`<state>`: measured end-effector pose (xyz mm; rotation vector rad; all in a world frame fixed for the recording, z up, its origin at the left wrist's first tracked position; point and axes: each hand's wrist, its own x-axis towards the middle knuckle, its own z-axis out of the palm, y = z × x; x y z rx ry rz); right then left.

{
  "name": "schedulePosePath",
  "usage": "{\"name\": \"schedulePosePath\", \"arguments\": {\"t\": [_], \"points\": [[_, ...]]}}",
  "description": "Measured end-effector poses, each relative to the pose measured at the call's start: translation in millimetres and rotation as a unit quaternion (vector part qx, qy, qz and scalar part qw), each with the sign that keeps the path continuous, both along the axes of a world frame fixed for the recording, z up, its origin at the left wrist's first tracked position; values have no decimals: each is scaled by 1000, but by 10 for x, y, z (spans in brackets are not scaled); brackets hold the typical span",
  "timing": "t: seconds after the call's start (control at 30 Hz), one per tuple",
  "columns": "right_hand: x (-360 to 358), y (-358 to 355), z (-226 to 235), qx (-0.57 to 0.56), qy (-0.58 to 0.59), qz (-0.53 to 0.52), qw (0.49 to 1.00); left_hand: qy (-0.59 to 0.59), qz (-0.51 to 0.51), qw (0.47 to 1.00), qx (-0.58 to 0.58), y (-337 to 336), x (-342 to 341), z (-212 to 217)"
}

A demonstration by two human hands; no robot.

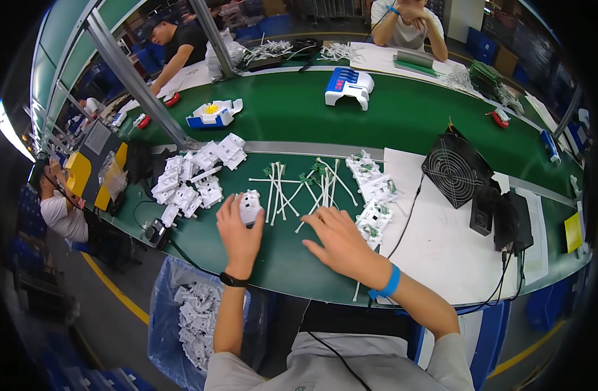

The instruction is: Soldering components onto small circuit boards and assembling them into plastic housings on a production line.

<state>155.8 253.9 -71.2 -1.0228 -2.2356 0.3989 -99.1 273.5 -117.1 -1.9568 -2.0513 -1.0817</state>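
My left hand [239, 233] grips a small white plastic housing [250, 207] just above the green table, thumb on one side and fingers on the other. To its right lies a loose spread of white cables [277, 189], some with small green circuit boards [310, 177] at their far ends. Over the near ends of these cables hovers my right hand [338, 238], fingers apart and thumb out. Nothing shows in its grasp; whether a fingertip touches a cable is hard to tell. Beyond my left hand is a pile of white housings [188, 179].
White housings with green boards [374, 221] form a row right of the cables. Farther right are a white sheet [413, 260] and a black fan [457, 169]. A blue-lined bin [162, 319] of white parts stands below the table. Across the green conveyor [279, 111] sit other people.
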Motion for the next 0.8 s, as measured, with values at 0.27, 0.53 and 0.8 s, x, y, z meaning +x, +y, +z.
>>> {"name": "schedulePosePath", "arguments": {"t": [0.27, 0.53, 0.8], "points": [[-796, 636, -238, -73, -101, -11, 992, -1, 124, 989, -80, 237, -181, -145], [-1357, 1656, -616, 23, -53, -227, 972, -25, 117, 991, -67, 275, -196, -222], [-1277, 1733, -696, -57, 23, -166, 984, -103, 57, 993, -18, 267, -118, -216]]}}
